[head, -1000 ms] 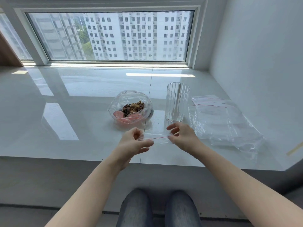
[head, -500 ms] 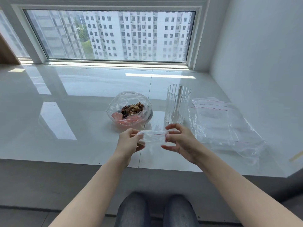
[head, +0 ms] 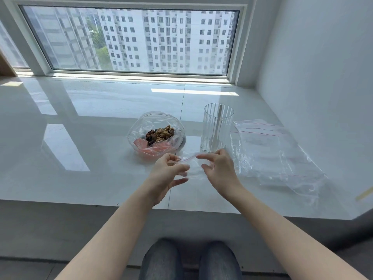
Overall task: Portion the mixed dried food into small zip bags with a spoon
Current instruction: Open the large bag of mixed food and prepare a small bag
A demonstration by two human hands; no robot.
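— Two hands on one bag, then?

— Yes. The left hand [head: 167, 172] and right hand [head: 219, 168] both pinch the small zip bag [head: 192, 165] at centre frame, just above the bench [head: 90, 158]. The fingers [head: 203, 156] of each hand curl on its red-striped mouth.

— What differs from half a second ago?

— The hands sit closer together now, and the bag's mouth is bunched between them rather than stretched flat.

— And the food?

— The mixed dried food [head: 160, 134] lies in a large open bag [head: 155, 136] just above the hands. A ribbed glass [head: 218, 128] holding the spoon [head: 216, 128] stands right of it, unmoved. Spare zip bags [head: 270, 152] lie at the right of the frame.
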